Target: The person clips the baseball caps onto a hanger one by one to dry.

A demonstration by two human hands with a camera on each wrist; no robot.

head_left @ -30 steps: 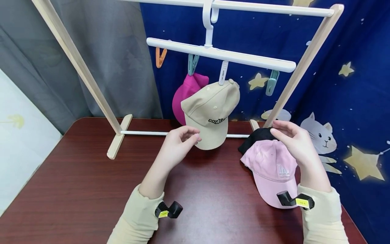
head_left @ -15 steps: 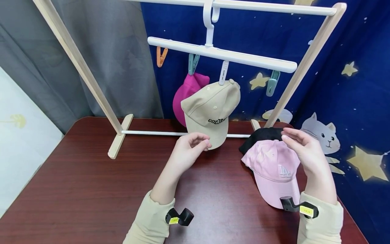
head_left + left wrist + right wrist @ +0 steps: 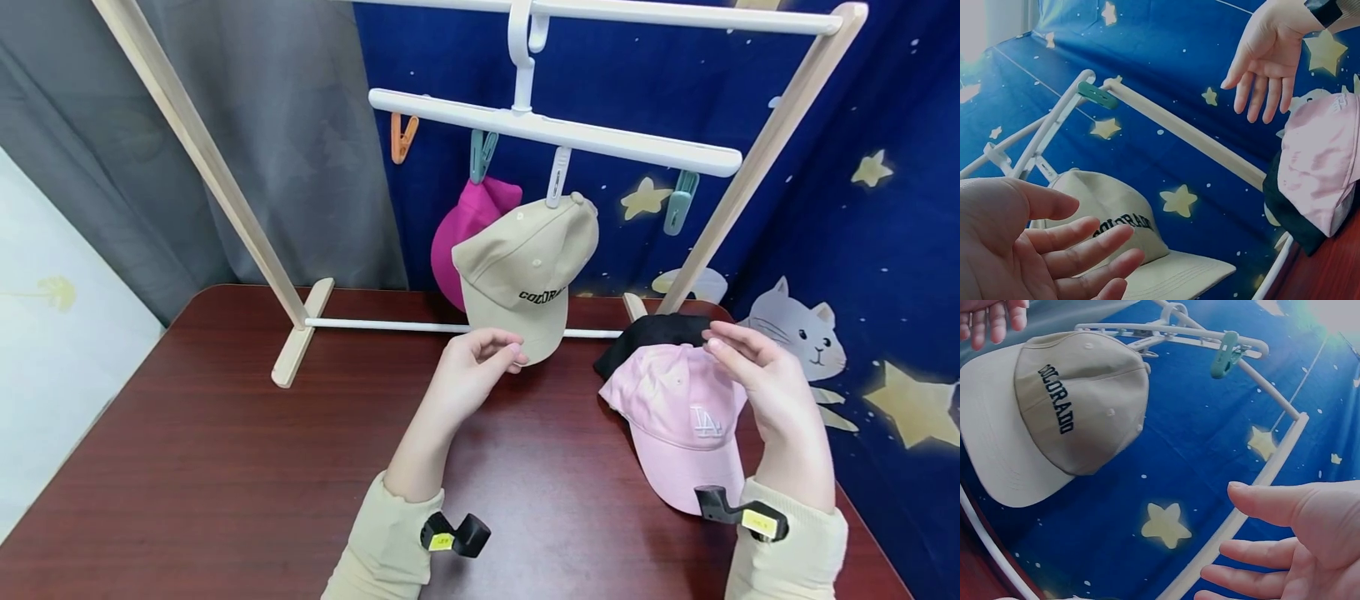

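A beige cap (image 3: 517, 267) lettered COLORADO hangs from a white clip (image 3: 558, 177) on a white hanger (image 3: 555, 132). Behind it a magenta cap (image 3: 459, 250) hangs from a teal clip (image 3: 482, 156). My left hand (image 3: 472, 371) is raised just in front of the beige cap's brim, holding nothing, its fingers relaxed in the left wrist view. Over at the right, my right hand (image 3: 776, 392) hovers beside the pink cap (image 3: 678, 417), also holding nothing, fingers loosely extended in the right wrist view. A black cap (image 3: 648, 337) lies partly hidden behind the pink one.
An orange clip (image 3: 402, 138) hangs at the hanger's left end and a green clip (image 3: 681, 202) at its right end. The rack's wooden posts (image 3: 202, 162) and low white bar (image 3: 390, 326) stand at the back of the dark red table (image 3: 225, 467).
My left hand has moved right and slightly down across the front of the beige cap. My right hand has moved right and down beside the pink cap. The caps stay in place.
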